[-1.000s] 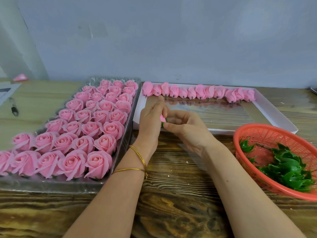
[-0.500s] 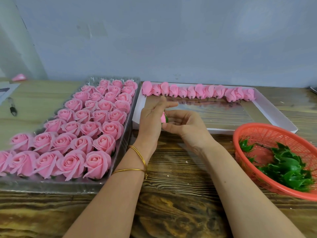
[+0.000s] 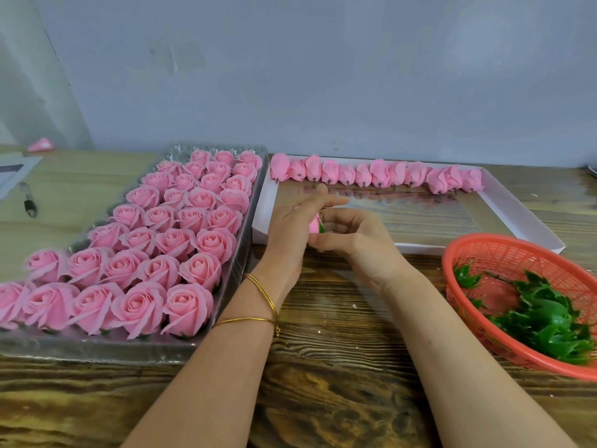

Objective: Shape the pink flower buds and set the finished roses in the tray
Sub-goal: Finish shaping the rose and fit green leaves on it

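While left hand [image 3: 287, 232] and right hand [image 3: 358, 244] grip one bud [image 3: 314, 225], twelve buds [image 3: 379, 174] queue.

A single head-worn wide-angle view looks forward and down over the wooden table [image 3: 323, 399] from its near edge, close in, facing the wall [image 3: 323, 76] beyond.

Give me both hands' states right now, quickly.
Left hand: against the pink bud, grip hidden, cannot be told.
Right hand: closed, pinching the pink bud.
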Available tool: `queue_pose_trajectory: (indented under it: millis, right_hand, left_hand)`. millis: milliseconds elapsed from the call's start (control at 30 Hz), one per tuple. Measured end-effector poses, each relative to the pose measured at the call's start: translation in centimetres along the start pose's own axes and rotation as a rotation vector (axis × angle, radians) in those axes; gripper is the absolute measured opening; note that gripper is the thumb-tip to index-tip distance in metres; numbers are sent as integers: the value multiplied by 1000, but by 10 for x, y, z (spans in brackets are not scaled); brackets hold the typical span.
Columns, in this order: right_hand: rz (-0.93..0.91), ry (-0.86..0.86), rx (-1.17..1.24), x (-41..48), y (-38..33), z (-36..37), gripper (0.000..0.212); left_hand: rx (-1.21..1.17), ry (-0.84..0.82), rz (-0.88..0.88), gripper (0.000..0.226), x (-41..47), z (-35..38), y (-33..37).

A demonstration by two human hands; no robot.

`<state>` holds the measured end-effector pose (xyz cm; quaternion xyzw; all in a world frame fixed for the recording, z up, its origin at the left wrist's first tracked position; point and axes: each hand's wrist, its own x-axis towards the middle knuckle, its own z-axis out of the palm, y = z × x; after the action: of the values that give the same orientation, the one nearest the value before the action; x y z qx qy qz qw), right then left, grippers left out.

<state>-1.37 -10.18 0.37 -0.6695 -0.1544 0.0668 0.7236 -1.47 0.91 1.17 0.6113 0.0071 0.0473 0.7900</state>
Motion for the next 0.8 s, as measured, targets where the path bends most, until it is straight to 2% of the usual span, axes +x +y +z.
queue_pose_trajectory:
  millis: [67,200,267,333,400,433,500,567,733,800]
  right_hand:
    - [-10,17,0,0,0,0,22]
    - [-38,160,16,1,0,1,24]
    - [-72,239,20,2,0,0,23]
    - [-101,279,8,1,0,-1,24]
    - [-124,278,8,1,0,0,21]
    - [-138,268,3,1,1,1,24]
    - [-172,218,-14,1,1,2,30]
    - [-186,169,1,0,0,2,33]
    - [-156,164,-3,0,1,1,35]
    - [-134,193,-35,0,2,-1,46]
  left_hand:
    - [-19,5,30,19,-1,-1,2]
    - [42,72,80,51,-2,-2,2]
    - [50,39,79,56,-4,-1,2]
    - [57,-37,59,45,-6,2,2]
    - [79,-97,67,16,-7,3,0]
    - [99,-110,83,15,-7,4,0]
    - [127,-129,111,32,-5,3,-3]
    - [117,-142,116,36,-4,3,-3]
    - [82,-126,79,16,-2,1,-5]
    - [73,-118,43,21,-1,0,-6]
